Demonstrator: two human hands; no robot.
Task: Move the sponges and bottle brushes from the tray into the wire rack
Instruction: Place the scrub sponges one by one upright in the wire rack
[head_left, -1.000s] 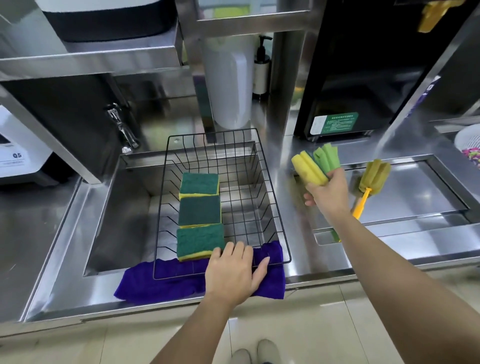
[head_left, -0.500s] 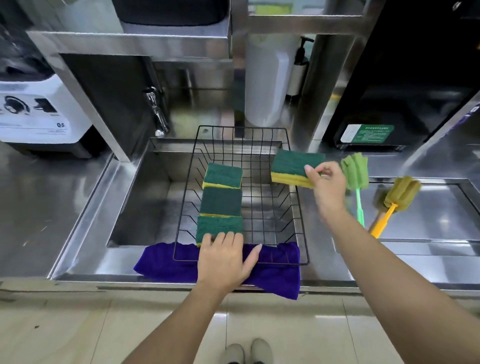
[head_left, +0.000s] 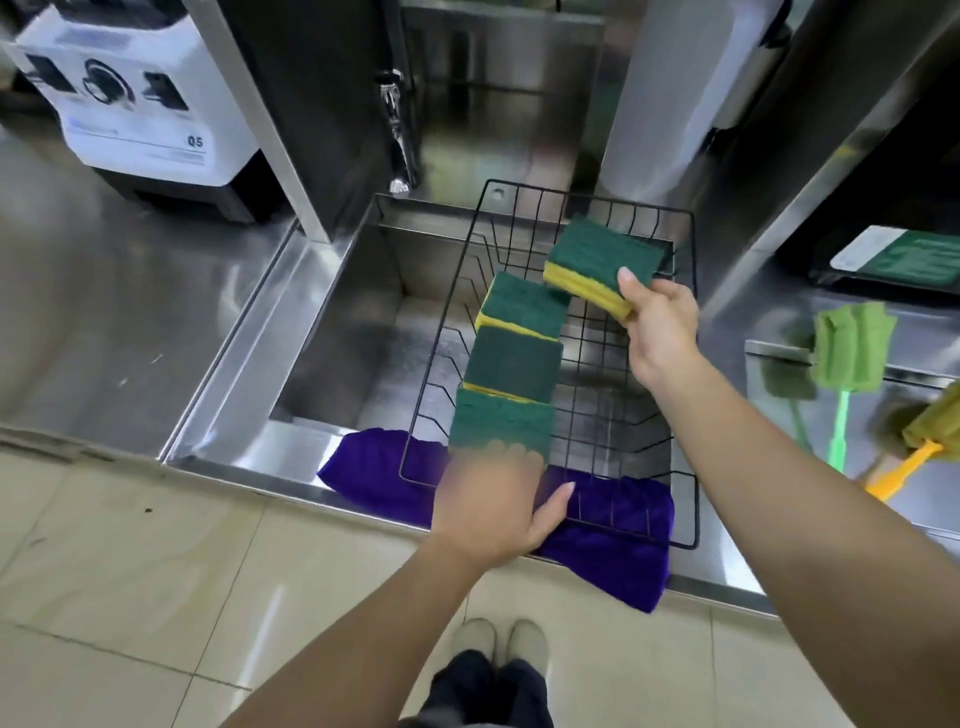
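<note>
A black wire rack (head_left: 684, 364) sits over the sink with three green-and-yellow sponges (head_left: 511, 364) lined up inside on its left side. My right hand (head_left: 657, 322) holds a fourth green-and-yellow sponge (head_left: 597, 260) above the rack's far right part. My left hand (head_left: 493, 504) lies flat on the rack's near rim, fingers spread, over the purple cloth (head_left: 613, 556). On the steel tray (head_left: 769, 351) to the right lie a green bottle brush (head_left: 847, 358) and a yellow-handled brush (head_left: 930, 431).
The sink basin (head_left: 332, 332) lies under the rack, with a tap (head_left: 397, 130) behind it. A white blender base (head_left: 135, 98) stands at the far left on the counter. A white cylinder (head_left: 670, 88) rises behind the rack. My shoes (head_left: 501, 644) show on the tiled floor.
My right hand carried the sponge leftward from beside the tray to over the rack. The left hand stayed on the rack's rim. The camera view shifted left.
</note>
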